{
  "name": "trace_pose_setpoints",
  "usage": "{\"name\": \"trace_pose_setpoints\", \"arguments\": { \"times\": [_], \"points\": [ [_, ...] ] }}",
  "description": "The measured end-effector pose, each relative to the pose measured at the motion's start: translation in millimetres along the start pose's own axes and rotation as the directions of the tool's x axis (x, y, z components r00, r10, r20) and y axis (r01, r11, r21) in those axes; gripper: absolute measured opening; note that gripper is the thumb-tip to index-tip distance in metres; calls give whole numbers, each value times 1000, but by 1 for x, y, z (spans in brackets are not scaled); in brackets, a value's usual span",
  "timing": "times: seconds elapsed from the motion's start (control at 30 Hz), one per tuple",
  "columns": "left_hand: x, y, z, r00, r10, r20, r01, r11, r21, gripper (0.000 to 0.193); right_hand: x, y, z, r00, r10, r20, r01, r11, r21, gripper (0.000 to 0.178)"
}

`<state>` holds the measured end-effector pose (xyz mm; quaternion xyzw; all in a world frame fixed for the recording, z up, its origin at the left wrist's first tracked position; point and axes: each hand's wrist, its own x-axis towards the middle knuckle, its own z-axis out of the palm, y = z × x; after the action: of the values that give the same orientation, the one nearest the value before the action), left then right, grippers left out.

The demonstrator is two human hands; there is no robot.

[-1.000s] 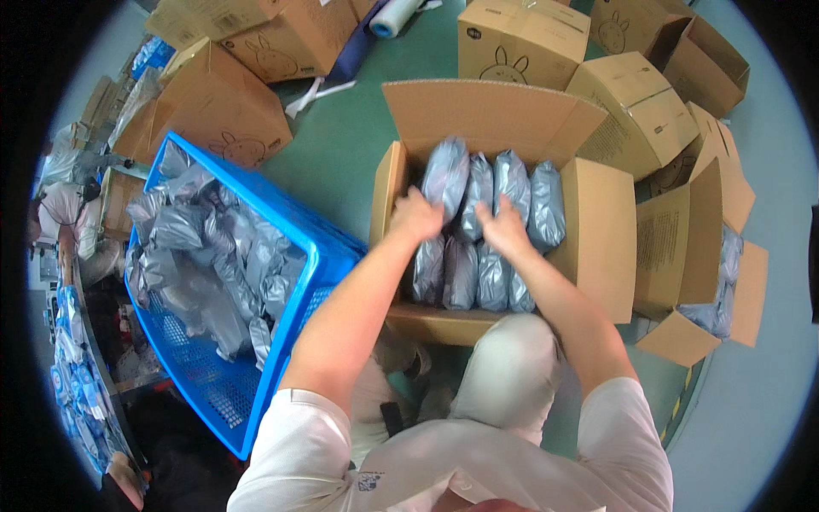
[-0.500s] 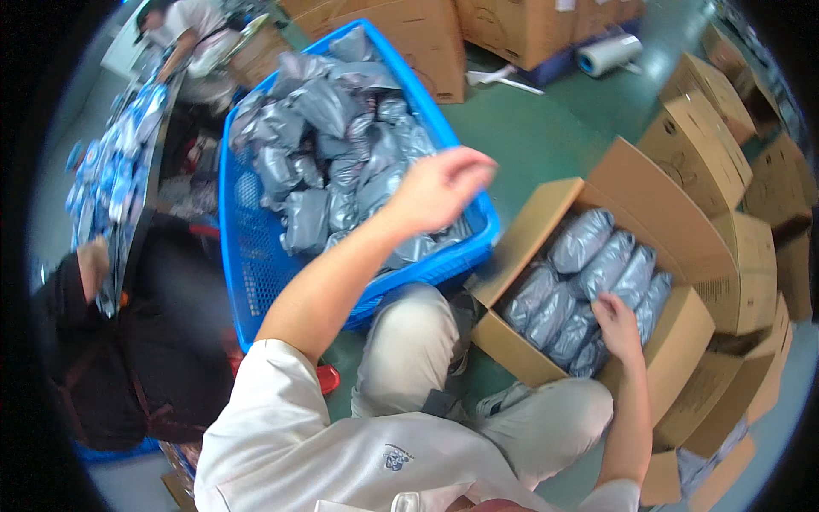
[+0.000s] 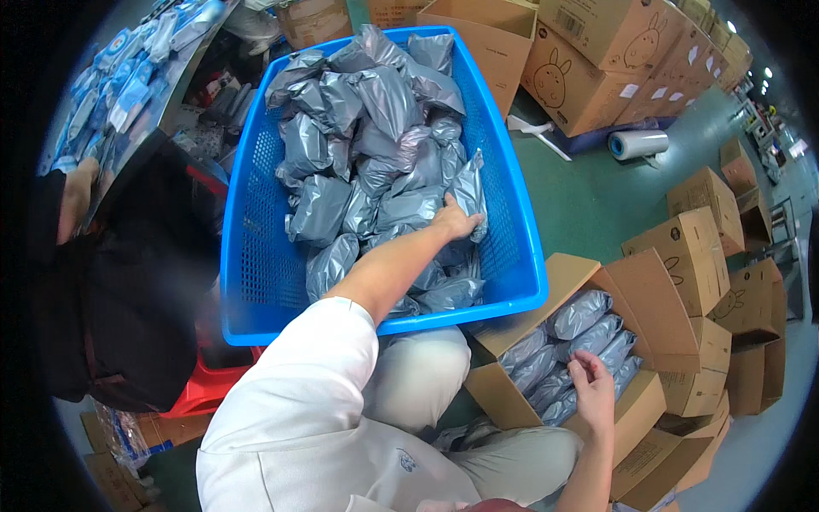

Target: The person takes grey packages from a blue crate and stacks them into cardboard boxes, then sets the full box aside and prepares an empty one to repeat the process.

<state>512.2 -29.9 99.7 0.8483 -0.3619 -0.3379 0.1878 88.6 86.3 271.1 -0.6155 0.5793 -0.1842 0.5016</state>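
My left hand reaches into the blue plastic crate and closes on a grey plastic mailer bag near the crate's right wall. Several more grey mailer bags fill the crate. My right hand hovers with fingers apart over the open cardboard box at my right knee, just above the grey bags packed upright inside it. It holds nothing.
Another person in dark clothes sits at the left beside a table of blue packets. Closed and open cardboard boxes stand at the right and back. A roll of plastic film lies on the green floor.
My left hand has gone from above the crate down onto a bag inside it. My right hand stays at the cardboard box. The view has swung further toward the crate.
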Motion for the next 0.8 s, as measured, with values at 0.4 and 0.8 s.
{"name": "trace_pose_setpoints", "arguments": {
  "times": [0.4,0.8],
  "points": [
    [-160,8,-146,679,676,286,-337,633,-697,90,35,-107,86,867,-496,-42,451,748,487,72],
    [-114,-113,-174,988,-97,117,26,867,498,95,35,-64,54,991,-134,-14,84,535,840,56]
  ]
}}
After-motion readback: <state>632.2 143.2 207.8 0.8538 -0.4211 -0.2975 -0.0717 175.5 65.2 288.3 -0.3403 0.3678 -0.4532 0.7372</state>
